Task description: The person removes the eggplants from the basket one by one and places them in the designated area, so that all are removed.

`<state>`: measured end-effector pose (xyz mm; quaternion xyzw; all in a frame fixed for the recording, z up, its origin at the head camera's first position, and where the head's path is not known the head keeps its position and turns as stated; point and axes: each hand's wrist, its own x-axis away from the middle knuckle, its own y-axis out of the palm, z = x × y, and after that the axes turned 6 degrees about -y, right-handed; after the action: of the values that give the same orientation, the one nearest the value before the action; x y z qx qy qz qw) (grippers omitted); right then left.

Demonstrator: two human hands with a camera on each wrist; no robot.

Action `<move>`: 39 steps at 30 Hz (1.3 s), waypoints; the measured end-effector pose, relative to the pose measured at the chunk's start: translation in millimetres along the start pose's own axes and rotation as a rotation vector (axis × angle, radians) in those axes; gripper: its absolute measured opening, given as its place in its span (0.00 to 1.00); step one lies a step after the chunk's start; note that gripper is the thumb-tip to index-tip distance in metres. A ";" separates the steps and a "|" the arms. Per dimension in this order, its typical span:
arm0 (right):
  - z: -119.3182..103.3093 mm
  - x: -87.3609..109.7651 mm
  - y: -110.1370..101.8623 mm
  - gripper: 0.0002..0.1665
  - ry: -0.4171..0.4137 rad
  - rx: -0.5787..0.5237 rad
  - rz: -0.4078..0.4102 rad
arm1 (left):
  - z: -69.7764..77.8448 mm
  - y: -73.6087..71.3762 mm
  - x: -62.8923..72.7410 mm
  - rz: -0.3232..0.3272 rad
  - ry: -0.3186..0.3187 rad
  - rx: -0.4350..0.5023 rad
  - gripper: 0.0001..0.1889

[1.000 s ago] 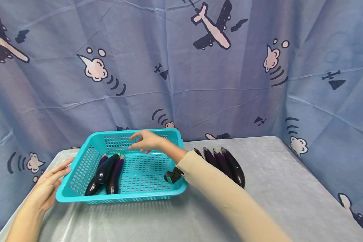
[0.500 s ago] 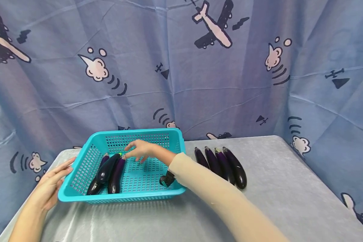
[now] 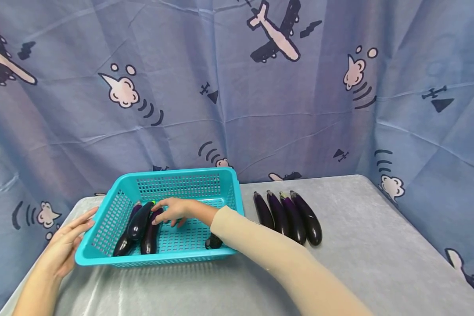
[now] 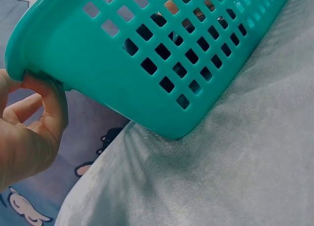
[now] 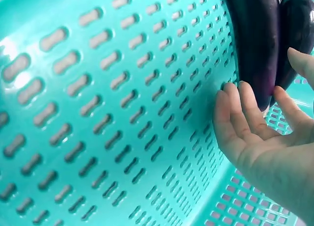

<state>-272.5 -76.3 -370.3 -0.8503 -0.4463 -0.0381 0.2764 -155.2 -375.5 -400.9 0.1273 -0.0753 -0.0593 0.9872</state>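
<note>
A turquoise plastic basket (image 3: 162, 258) holds three dark eggplants at its left side; one eggplant (image 3: 139, 223) lies on top of another (image 3: 122, 245), with a third eggplant (image 3: 149, 241) to their right. My left hand (image 3: 63, 245) grips the basket's left rim, its fingers curled at the edge in the left wrist view. Inside the basket, my right hand (image 3: 174, 209) reaches over the stem end of the rightmost eggplant. Its fingers are spread and loosely bent in the right wrist view, where fingertips (image 5: 248, 91) are at that eggplant's end; firm contact is unclear.
Several more eggplants (image 3: 311, 224) lie side by side on the grey-covered table (image 3: 371, 245), right of the basket and beyond my right sleeve (image 3: 272, 250). A blue patterned curtain (image 3: 189, 66) hangs behind and at both sides.
My right hand has moved left and down inside the basket, from above its middle to the rightmost eggplant's stem end. The left hand stays at the rim.
</note>
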 end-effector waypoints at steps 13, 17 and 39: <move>3.6 -1.4 1.4 0.18 -0.030 0.128 0.052 | -1.5 0.0 1.0 0.009 0.009 0.002 0.26; 3.0 -1.5 1.9 0.18 -0.018 0.152 0.063 | -1.5 0.0 1.2 0.006 0.009 0.009 0.26; 2.8 -2.3 5.2 0.25 0.063 0.124 0.139 | -1.8 0.6 0.4 0.024 0.017 -0.007 0.25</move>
<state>-270.4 -78.9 -375.7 -0.8589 -0.3785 -0.0179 0.3446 -154.5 -374.5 -402.5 0.1236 -0.0681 -0.0466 0.9889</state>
